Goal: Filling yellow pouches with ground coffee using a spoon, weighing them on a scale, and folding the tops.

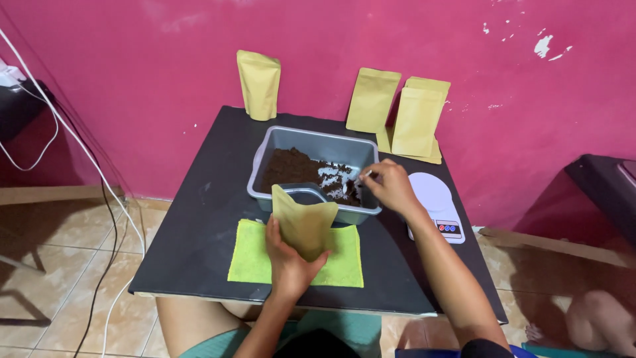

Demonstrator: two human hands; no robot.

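Hands: left (286,258) grips pouch (305,225) (open), right (391,185) spoon (361,178).

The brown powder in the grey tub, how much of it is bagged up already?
Done, it seems: four tan pouches stand by the pink wall, though whether they are filled cannot be seen. In hand: the left hand holds an open pouch above the green cloth, and the right hand scoops in the grey tub. Left: a heap of brown powder remains.

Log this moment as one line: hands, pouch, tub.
left hand: holds tan pouch open over green cloth | right hand: spoon in brown powder | grey tub | scale at right
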